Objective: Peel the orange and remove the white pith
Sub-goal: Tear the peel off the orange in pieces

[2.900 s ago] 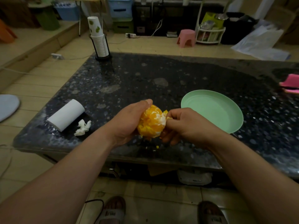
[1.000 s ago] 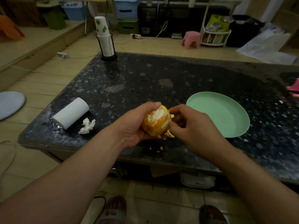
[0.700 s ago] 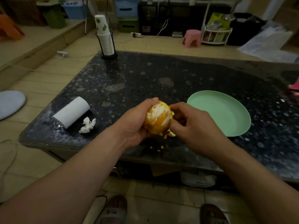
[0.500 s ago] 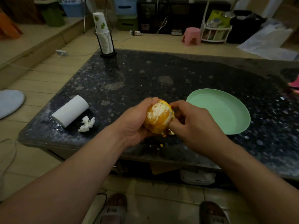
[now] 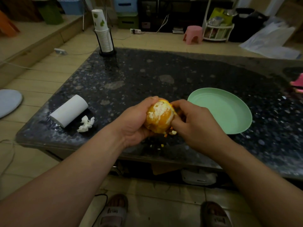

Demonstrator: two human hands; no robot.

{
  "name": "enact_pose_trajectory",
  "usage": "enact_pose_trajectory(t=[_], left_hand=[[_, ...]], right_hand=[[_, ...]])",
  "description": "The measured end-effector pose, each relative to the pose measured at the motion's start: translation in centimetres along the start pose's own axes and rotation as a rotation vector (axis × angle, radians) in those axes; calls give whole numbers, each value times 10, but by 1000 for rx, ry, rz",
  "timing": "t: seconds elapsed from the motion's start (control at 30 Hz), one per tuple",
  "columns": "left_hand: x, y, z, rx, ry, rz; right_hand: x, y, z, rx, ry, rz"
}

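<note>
A mostly peeled orange [image 5: 159,117] with white pith patches on its top is held above the near edge of the dark stone table [image 5: 147,76]. My left hand [image 5: 133,122] grips it from the left, thumb over the top. My right hand [image 5: 195,123] curls against its right side, fingers on the peel there; the fingertips are hidden behind the fruit. Small bits of peel [image 5: 171,133] hang below the orange, and a few crumbs [image 5: 158,146] lie on the table under it.
An empty green plate [image 5: 229,112] sits right of my hands. A white paper roll [image 5: 69,110] and a crumpled tissue [image 5: 86,124] lie at the left. A stack of paper cups [image 5: 102,33] stands at the far left corner. A pink item [image 5: 297,84] lies at the right edge.
The orange was turned in my left hand, so the pith-covered side now faces up. My right hand moved from pinching at the top to wrapping round the orange's right side.
</note>
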State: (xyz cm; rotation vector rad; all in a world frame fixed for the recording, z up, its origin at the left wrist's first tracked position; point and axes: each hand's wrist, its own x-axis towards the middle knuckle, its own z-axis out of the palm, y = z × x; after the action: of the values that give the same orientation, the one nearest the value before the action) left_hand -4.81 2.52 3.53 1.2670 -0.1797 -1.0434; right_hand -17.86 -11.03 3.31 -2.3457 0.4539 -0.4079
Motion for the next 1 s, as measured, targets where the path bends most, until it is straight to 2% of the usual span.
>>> enact_pose_trajectory(t=[0.2, 0.43, 0.5, 0.67, 0.77, 1.0], left_hand=[[-1, 1, -2, -37, -8, 0], [1, 1, -9, -88, -3, -46], [2, 0, -10, -99, 13, -48], [6, 2, -8, -54, 77, -28], [6, 1, -9, -23, 61, -28], [3, 6, -16, -145, -51, -101]], right_hand=[[5, 3, 3, 63, 48, 6], [10, 9, 0, 382, -50, 75], [11, 9, 2, 364, -61, 103], [16, 5, 7, 130, -78, 157], [15, 3, 8, 103, -53, 162], [13, 6, 6, 553, -88, 211]])
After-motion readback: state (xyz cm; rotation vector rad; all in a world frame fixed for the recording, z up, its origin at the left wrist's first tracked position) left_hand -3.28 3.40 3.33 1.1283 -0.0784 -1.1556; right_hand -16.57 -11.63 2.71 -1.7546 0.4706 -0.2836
